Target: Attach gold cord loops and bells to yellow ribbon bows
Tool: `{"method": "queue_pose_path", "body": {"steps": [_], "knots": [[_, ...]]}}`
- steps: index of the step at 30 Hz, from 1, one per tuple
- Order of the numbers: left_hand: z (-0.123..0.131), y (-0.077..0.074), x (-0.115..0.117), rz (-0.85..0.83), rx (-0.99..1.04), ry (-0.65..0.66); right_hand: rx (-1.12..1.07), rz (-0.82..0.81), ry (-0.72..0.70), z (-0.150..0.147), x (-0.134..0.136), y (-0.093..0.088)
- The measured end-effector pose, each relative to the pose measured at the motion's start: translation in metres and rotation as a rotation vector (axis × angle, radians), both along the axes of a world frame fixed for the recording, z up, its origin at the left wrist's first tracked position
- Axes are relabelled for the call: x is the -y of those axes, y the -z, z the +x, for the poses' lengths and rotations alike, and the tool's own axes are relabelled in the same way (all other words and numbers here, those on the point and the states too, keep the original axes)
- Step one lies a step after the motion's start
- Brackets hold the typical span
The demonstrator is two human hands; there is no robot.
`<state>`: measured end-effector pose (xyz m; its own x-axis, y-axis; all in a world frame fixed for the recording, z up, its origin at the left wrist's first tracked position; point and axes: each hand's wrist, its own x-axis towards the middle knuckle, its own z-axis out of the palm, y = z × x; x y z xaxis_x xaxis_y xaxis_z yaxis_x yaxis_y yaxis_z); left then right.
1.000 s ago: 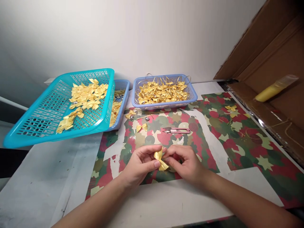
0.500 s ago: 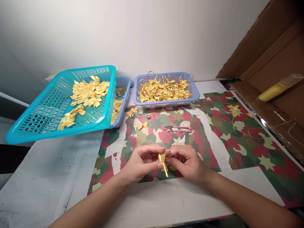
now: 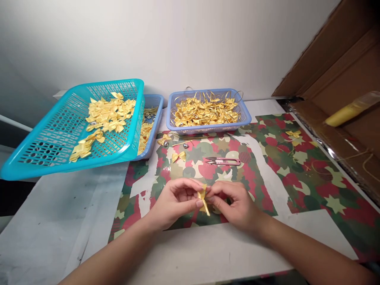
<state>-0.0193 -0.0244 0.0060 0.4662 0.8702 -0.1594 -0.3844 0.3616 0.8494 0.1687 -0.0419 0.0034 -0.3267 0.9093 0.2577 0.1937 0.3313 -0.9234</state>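
Between both hands, over the front part of the patterned paper, is a yellow ribbon bow (image 3: 203, 198), turned edge-on with one tail pointing down. My left hand (image 3: 179, 198) pinches it between thumb and fingers. From the other side, my right hand (image 3: 230, 200) has its thumb and index fingertip closed at the bow's middle; anything small between those fingertips is hidden. Beyond the hands lie pink thread snips (image 3: 224, 161) and a loose yellow bow (image 3: 179, 156). Two silver bells, one of them a round bell (image 3: 185, 145), rest farther back beside another bow (image 3: 164, 139).
A turquoise basket (image 3: 44, 152) with yellow bows sits tilted on a blue basket (image 3: 152, 138) at left. Another blue basket (image 3: 208, 128) at the back holds bows with gold ties. A cardboard box (image 3: 332, 75) stands at right, near a few scraps on the patterned paper (image 3: 297, 174).
Both hands stay on the bow, which has turned and shifted slightly. The view has moved a little; the objects on the table lie as before.
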Motion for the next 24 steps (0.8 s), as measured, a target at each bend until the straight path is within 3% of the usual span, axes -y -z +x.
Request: {"method": "queue_pose_path", "body": {"steps": [8,13,20,24], "knots": [[0.0027,0.0014,0.0018,0.121,-0.073,-0.071,0.092,0.206,0.035,0.0003,0.0010,0.0003],[0.0053,0.0009,0.0021,0.099,-0.095,-0.085,0.112,0.283,0.042,0.0002,0.0025,0.0028],[0.0051,0.0039,0.0027,0.124,-0.064,-0.056,0.004,-0.005,-0.037,0.0005,0.0073,0.0024],[0.0046,0.0067,0.0037,0.163,-0.066,-0.030,-0.087,-0.084,-0.067,-0.0018,0.0090,0.0036]]}}
